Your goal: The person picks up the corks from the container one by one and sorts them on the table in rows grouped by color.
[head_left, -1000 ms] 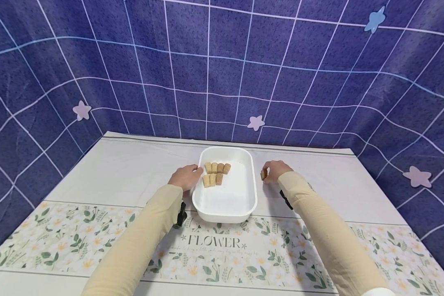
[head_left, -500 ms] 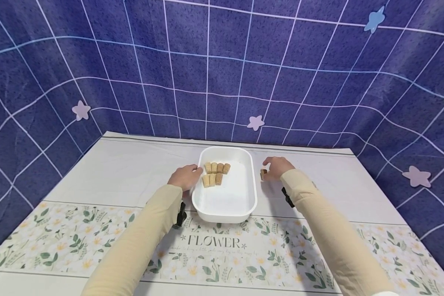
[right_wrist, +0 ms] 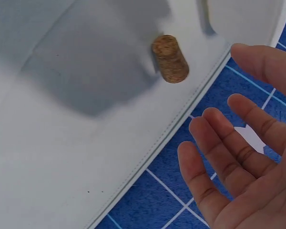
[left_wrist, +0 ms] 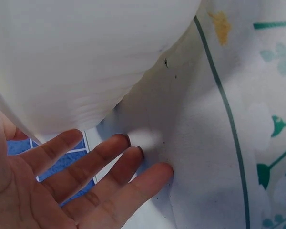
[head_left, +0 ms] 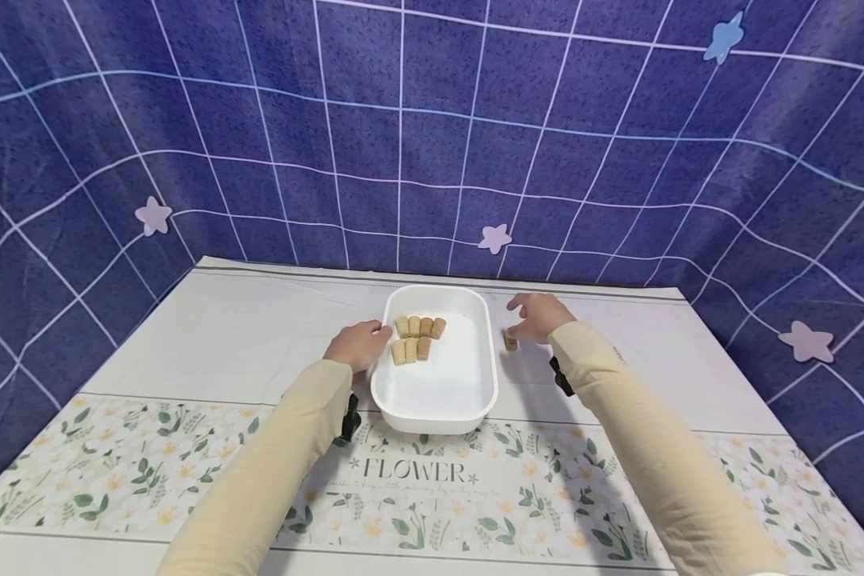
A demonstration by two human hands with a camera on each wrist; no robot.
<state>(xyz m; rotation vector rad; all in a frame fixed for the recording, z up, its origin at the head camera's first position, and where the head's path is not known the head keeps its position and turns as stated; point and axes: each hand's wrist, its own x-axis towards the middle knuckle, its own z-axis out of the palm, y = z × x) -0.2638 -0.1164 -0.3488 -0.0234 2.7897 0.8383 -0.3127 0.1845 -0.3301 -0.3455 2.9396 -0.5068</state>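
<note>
My left hand (head_left: 358, 347) holds the left rim of a white tray (head_left: 434, 422), its thumb over the edge and its fingers along the outside. In the left wrist view the fingers (left_wrist: 109, 166) look fairly straight, with the index fingertip at the tray wall (left_wrist: 86, 62). Several tapered corks (head_left: 411, 351) lie in two rows inside the tray, some pale, some browner. A brown cork (right_wrist: 170, 59) is on the table outside the tray's right side. Just beyond it my right hand (head_left: 543, 318) hovers with loosely spread fingers, holding nothing; the right wrist view shows a gap between fingertips and cork.
A white tablecloth (head_left: 274, 320) with a floral band (head_left: 583, 472) and the word FLOWER covers the table. Behind and at both sides hangs a blue gridded curtain (head_left: 432, 144) with stars. Dark straps (head_left: 562, 377) sit at both wrists.
My right hand has let go of the brown cork and moved a little up and away, its fingers spreading. The left hand and tray stay in place.
</note>
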